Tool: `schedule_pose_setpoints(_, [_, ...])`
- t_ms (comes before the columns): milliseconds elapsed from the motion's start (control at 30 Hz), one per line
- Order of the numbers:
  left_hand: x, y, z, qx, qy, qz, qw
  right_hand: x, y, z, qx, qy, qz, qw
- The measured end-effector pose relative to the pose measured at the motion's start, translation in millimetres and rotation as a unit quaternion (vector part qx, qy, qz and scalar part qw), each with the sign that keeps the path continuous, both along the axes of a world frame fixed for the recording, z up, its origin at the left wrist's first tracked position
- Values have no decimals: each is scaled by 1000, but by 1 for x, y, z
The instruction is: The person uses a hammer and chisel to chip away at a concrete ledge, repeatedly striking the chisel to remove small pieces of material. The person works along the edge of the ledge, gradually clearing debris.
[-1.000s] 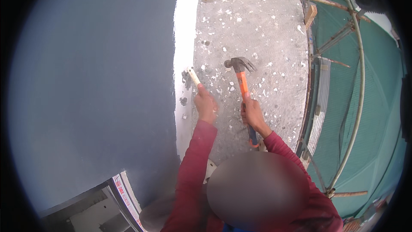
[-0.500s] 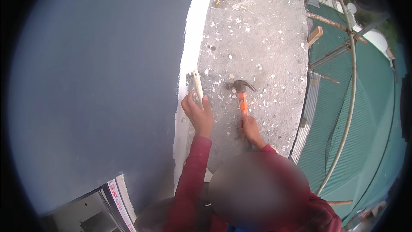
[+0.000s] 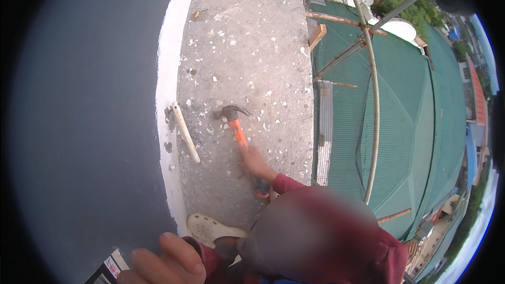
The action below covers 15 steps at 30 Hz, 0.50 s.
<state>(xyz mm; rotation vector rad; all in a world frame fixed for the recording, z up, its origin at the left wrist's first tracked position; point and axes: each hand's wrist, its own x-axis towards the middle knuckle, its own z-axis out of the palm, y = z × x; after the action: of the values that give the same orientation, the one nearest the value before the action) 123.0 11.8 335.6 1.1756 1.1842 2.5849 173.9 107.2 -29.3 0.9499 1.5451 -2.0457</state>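
My right hand point(image 3: 256, 163) is wrapped round the orange and dark blue handle of a claw hammer point(image 3: 231, 113). The hammer's dark metal head is over the speckled concrete. Left of it, a slim off-white stick point(image 3: 186, 132) with a hole near its far end lies untouched. Its far end is at the white strip along the wall's foot. At the lower left my left hand point(image 3: 165, 263) is raised close to the camera, fingers loosely bent and partly cut off by the frame edge. Nothing shows in it.
A dark grey-blue wall point(image 3: 100, 100) rises on the left, edged by a white painted strip point(image 3: 167, 73). Pale chips litter the concrete ledge point(image 3: 247, 63). Beyond its right edge are scaffold poles point(image 3: 374, 100), a wood block point(image 3: 317, 37) and a green corrugated roof point(image 3: 400, 126). A cream clog point(image 3: 210, 227) is below.
My left hand has left the white stick and come up toward the camera. The view has swung right, so the ledge appears further left. My right hand still grips the hammer.
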Motion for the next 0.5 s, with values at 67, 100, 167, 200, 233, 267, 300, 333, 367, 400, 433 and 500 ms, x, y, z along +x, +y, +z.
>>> schedule_pose_setpoints(67, [2,-1,0,2,1,-4,1000,0,0,1,10,-3,-2,1000])
schedule_pose_setpoints(100, [2,-2,1,1,2,-4,1000,0,-1,1,10,-3,-5,1000])
schedule_pose_setpoints(167, [3,-2,0,-1,1,-3,1000,0,-1,2,5,-3,-4,1000])
schedule_pose_setpoints(200, [3,-2,0,-2,5,-4,1000,-1,-2,2,-1,-4,0,1000])
schedule_pose_setpoints(233, [2,-2,0,-3,3,-3,1000,-1,-2,2,0,-6,-2,1000])
schedule_pose_setpoints(267, [2,-1,-2,-5,3,-4,1000,-1,-2,2,-1,-1,1,1000])
schedule_pose_setpoints(300, [2,-1,-2,-8,3,-5,1000,-1,-2,2,5,3,-1,1000])
schedule_pose_setpoints(333, [2,-2,-2,-11,3,-5,1000,0,-1,2,11,7,-3,1000])
schedule_pose_setpoints(367, [2,-3,-3,-13,2,-3,1000,0,-1,1,8,7,0,1000])
schedule_pose_setpoints(400, [2,-6,-2,-16,3,-1,1000,0,-1,1,5,8,3,1000])
schedule_pose_setpoints(433, [1,-9,-2,-19,6,3,1000,0,-1,0,4,15,3,1000])
schedule_pose_setpoints(500, [-9,-18,-6,-39,6,20,999,0,0,-1,8,5,-7,1000])
